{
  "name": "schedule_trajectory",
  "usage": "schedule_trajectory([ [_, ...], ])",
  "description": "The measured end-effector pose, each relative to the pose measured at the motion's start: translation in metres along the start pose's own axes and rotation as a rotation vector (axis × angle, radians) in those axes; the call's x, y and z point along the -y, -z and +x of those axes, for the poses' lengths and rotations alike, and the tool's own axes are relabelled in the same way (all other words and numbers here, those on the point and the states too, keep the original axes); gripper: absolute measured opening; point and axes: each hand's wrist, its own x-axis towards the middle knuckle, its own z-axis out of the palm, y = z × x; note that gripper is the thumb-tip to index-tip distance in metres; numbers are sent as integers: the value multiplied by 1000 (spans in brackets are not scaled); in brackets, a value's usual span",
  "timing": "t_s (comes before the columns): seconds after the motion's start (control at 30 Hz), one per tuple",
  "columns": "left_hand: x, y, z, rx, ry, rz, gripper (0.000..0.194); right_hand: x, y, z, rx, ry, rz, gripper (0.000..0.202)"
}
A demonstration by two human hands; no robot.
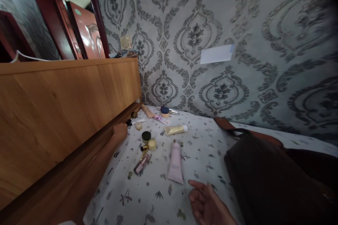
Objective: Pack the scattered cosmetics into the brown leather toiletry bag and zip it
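My left hand (120, 131) rests at the bed's left edge, fingers curled closed. Right beside its fingertips is the black end of a slim white tube (138, 121); whether the hand grips it is hidden. My right hand (202, 200) is at the lower middle, palm partly up, loosely bent fingers apart and nothing in them. Just above it lies a pink squeeze tube (175, 163). Left of that tube are a pink lip gloss (142, 164), a small gold-capped item (144, 148), a cream-coloured jar (152, 144) and a dark round lid (146, 136).
Farther back lie a yellow tube (175, 129), a floral tube (162, 119), a beige tube (147, 111) and a dark-lidded jar (165, 111). A dark bag (264, 179) fills the right side. A wooden headboard (79, 105) borders the left; the patterned wall (185, 77) stands behind.
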Motion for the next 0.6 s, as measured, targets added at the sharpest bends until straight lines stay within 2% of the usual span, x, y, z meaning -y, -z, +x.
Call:
schedule_trajectory([
  [0.13, -2, 14, -12, -9, -46, 7, 27, 2, -8, -6, -6, 27, 30, 46],
  [0.27, -3, 24, -47, -4, -115, -35, 24, 4, -19, -13, -11, 64, 9, 50],
  [0.37, -8, 19, -86, 38, -187, -94, 26, 5, -25, -16, -12, 102, -6, 54],
  [0.47, -13, 9, -119, 140, -327, -221, 36, 5, -26, -17, 7, 129, -12, 53],
  [0.53, -12, 3, -127, 145, -432, -389, 45, 4, -25, -17, 31, 144, -18, 51],
  [0.6, -8, -1, -123, 47, -462, -505, 43, 3, -23, -17, 56, 157, -23, 48],
])
